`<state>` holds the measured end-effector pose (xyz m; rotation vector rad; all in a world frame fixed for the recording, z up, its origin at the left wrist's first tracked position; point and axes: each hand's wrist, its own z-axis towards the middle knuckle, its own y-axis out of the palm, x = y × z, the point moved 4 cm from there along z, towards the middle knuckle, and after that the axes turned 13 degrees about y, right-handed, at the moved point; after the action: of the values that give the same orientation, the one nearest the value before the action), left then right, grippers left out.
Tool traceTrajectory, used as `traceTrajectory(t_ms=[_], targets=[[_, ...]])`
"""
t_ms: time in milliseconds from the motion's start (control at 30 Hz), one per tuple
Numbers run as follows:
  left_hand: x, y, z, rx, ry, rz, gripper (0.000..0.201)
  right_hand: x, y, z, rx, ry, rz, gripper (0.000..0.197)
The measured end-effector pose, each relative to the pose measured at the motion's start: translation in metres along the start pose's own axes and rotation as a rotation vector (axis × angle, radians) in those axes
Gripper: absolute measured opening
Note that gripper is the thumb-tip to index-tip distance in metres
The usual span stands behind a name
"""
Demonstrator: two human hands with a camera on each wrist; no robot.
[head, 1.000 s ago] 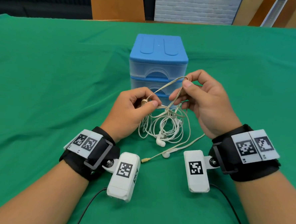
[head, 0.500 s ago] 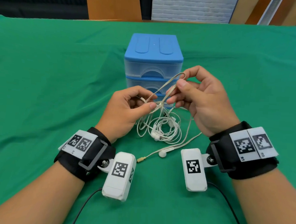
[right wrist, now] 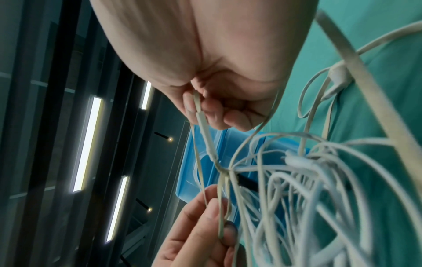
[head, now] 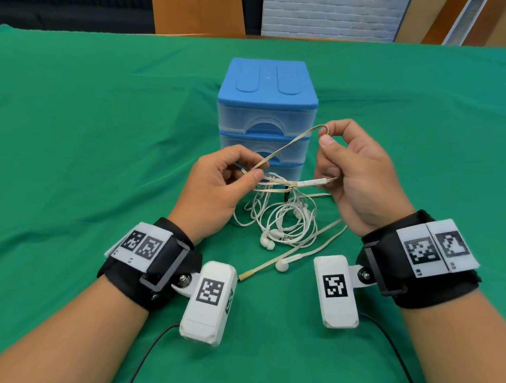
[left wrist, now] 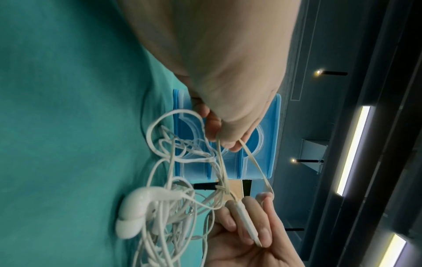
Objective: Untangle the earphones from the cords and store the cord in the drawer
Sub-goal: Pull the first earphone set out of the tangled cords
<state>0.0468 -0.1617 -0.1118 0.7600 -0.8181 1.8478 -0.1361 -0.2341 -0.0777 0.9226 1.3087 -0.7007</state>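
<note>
A flat beige cord (head: 290, 141) is knotted around a tangle of white earphones (head: 288, 223) in front of a blue drawer unit (head: 267, 85), whose drawers are closed. My left hand (head: 251, 170) pinches the cord just left of the knot (head: 289, 184). My right hand (head: 326, 136) pinches the cord's raised loop between thumb and forefinger, and its lower fingers hold the cord's slim inline piece (left wrist: 246, 222). The earphone wires hang from the knot down to the cloth. One earbud (head: 281, 265) and the cord's plug end (head: 245, 276) lie on the cloth.
A green cloth (head: 85, 151) covers the whole table. The drawer unit stands just behind my hands. Black cables (head: 147, 356) run from the wrist cameras towards me. A brown panel (head: 198, 7) and a white brick wall stand beyond the far edge.
My hands have drawn apart, pulling the cord taut and baring the knot between them. The right hand's lower fingers now hold the inline piece. The tangle hangs lower.
</note>
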Motion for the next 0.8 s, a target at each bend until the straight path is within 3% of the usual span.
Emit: traceTrajectory(t_ms=[333, 400, 633, 800], targets=[[0.003, -0.003, 0.002, 0.157, -0.047, -0.169, 0.006, 0.003, -0.002, 0.002, 0.072, -0.012, -0.331, 0.003], [0.003, -0.004, 0.002, 0.178, -0.089, -0.227, 0.006, 0.004, -0.005, 0.002, 0.078, -0.016, -0.356, 0.008], [0.007, 0.001, 0.001, 0.169, -0.197, -0.516, 0.018, 0.006, -0.012, 0.004, 0.187, -0.043, -0.438, 0.016], [0.01, 0.001, 0.001, 0.132, -0.23, -0.708, 0.021, 0.008, -0.011, 0.005, 0.179, -0.047, -0.425, 0.014]])
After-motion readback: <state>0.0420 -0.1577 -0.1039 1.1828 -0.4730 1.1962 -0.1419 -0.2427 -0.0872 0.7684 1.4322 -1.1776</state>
